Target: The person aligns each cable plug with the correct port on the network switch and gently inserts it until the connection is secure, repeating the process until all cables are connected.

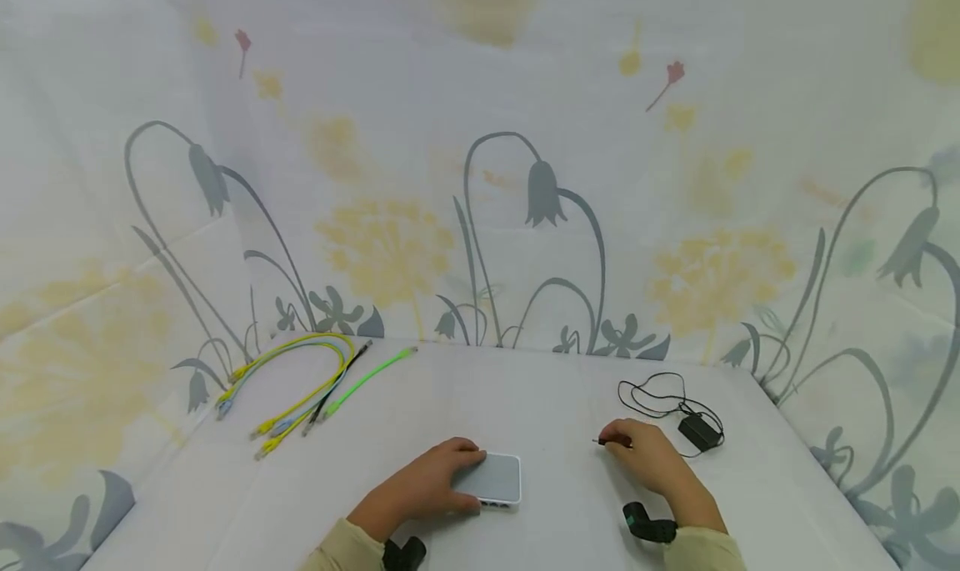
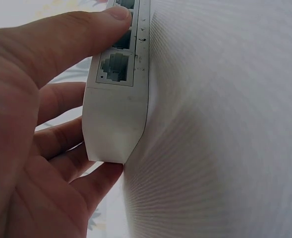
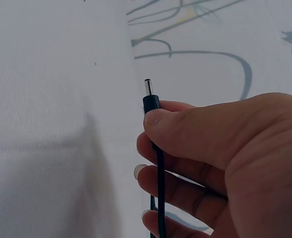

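My left hand (image 1: 429, 483) grips a small grey-and-white network switch (image 1: 497, 479) on the white table. In the left wrist view, the thumb lies across the ports of the switch (image 2: 116, 119), while the other fingers reach along its far and end sides. Off to the right, my right hand (image 1: 651, 456) pinches a black barrel plug (image 3: 151, 102) between thumb and fingers, its bare metal tip pointing up in the right wrist view. In the head view the plug points left toward the switch, well apart from it. Its black cord (image 3: 160, 193) hangs down past the curled fingers.
A black power adapter (image 1: 697, 432) lies right of my right hand, with a loosely looped cord (image 1: 652, 408) beside it. Yellow, blue and black network cables (image 1: 300, 404) lie at the back left, near a green one (image 1: 367, 379). A flower-printed cloth (image 1: 480, 288) hangs behind the table.
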